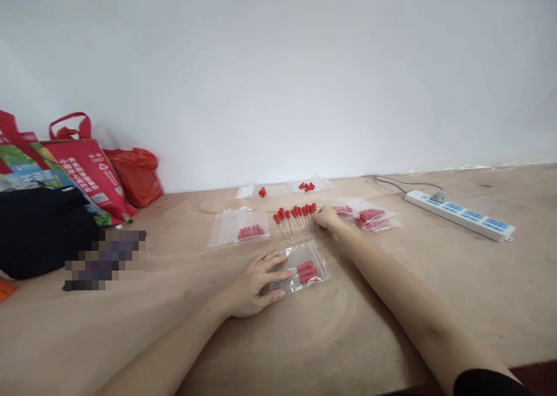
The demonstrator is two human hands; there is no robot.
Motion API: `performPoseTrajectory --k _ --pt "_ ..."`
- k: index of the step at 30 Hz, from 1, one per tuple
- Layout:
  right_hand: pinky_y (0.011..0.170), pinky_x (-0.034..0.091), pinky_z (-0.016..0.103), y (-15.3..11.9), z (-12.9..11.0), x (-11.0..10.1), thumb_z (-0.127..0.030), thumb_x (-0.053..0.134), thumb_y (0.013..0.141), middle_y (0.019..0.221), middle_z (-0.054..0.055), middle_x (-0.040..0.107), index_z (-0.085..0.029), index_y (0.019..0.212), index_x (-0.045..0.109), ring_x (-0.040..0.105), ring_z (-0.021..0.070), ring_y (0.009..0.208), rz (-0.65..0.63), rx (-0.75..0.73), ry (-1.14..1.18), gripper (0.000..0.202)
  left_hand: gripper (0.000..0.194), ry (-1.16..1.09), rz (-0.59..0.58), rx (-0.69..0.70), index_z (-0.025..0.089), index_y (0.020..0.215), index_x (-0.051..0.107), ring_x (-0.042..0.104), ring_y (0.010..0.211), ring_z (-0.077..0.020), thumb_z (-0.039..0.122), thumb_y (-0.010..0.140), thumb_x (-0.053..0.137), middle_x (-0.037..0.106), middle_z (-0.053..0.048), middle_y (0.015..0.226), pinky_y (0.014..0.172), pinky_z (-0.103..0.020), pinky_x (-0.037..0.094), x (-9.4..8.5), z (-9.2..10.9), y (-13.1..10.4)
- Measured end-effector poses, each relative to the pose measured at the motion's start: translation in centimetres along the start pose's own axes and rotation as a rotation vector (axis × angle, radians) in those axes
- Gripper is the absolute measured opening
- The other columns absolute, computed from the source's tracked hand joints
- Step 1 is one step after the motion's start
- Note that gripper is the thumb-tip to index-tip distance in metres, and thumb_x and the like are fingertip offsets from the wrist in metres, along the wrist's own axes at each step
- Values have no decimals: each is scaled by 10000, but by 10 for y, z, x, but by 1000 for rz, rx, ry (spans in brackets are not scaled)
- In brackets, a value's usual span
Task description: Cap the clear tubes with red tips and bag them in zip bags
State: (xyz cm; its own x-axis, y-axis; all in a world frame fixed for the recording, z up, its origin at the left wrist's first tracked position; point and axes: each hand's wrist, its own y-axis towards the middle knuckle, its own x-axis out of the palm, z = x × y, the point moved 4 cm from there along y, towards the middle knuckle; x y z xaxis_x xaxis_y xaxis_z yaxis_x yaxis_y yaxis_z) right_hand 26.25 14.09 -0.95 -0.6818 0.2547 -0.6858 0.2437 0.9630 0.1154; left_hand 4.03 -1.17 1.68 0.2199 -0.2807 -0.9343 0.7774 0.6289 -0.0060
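My left hand (259, 283) lies with fingers spread on a clear zip bag (319, 251). Several droppers with red rubber bulbs (307, 271) show inside that bag. Farther back, a row of loose red-bulbed droppers (298, 213) lies on the table, glass stems toward me. At the row's right end, my right hand (327, 217) has its fingers closed around a dropper; a bit of red shows at the fingertips, the rest is hidden.
Filled bags of droppers lie left (250, 232) and right (372, 217) of the row. Near the wall are bags with loose red bulbs (307, 186). A power strip (461, 215) lies right. Red shopping bags (87, 172) and black cloth (39, 230) sit left on the wooden table (174, 262).
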Motion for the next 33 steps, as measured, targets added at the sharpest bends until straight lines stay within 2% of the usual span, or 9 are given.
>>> performPoseTrajectory --k 3,6,8,11,16,20,28,30,33 --pt "523 428 247 -8 9 -12 -167 532 651 657 99 612 -60 952 566 586 188 609 45 60 44 321 413 0 6 3 346 1250 400 213 1285 -242 322 841 453 293 -11 1391 1034 -489 164 0 0 0" --pt "501 429 218 -31 14 -27 -209 477 713 680 25 581 -85 1242 306 557 128 551 74 12 194 570 411 -4 1 -1 345 1251 398 220 1283 -245 319 845 449 293 -12 1391 1034 -494 157 0 0 0" --pt "429 406 206 -53 14 -32 -217 471 710 583 -56 503 -129 1294 177 496 101 431 9 -64 431 659 413 -7 0 2 345 1250 401 216 1284 -248 316 841 456 291 -10 1392 1037 -494 150 1 -1 0" --pt "391 401 198 -86 17 -35 -243 514 676 558 -102 432 -193 1291 131 486 93 404 -62 -93 693 726 413 -4 2 4 345 1247 405 211 1285 -253 306 840 459 287 -7 1394 1039 -495 146 2 -2 1" --pt "454 479 251 -110 14 -27 -270 592 621 604 -109 468 -262 1301 -9 563 122 466 -95 -75 856 908 406 1 12 1 353 1242 411 208 1285 -256 308 841 458 293 -5 1391 1030 -493 176 2 -3 1" --pt "501 501 283 -110 5 -18 -336 579 655 563 -95 508 -230 1240 120 566 128 467 -137 -47 932 751 403 -4 18 -2 353 1233 423 219 1282 -257 303 836 468 303 -5 1386 1027 -490 188 1 0 1" --pt "536 497 306 -111 8 -8 -457 592 638 632 -48 539 -228 879 375 575 134 529 -212 -37 987 397 417 22 -1 -10 341 1253 399 211 1284 -252 299 842 454 291 -20 1391 1032 -491 166 1 0 2" --pt "526 487 298 -109 10 -10 -468 593 631 638 -42 529 -215 840 404 557 122 509 -180 -57 954 379 413 27 -7 -8 347 1254 394 205 1287 -245 308 846 447 285 -14 1394 1037 -489 153 2 -1 2" --pt "484 453 270 -103 15 -24 -468 548 665 621 -42 514 -205 847 424 524 108 478 -16 -89 898 343 405 22 -7 -12 352 1249 400 205 1288 -241 323 847 448 283 -8 1396 1041 -482 146 2 -1 1"
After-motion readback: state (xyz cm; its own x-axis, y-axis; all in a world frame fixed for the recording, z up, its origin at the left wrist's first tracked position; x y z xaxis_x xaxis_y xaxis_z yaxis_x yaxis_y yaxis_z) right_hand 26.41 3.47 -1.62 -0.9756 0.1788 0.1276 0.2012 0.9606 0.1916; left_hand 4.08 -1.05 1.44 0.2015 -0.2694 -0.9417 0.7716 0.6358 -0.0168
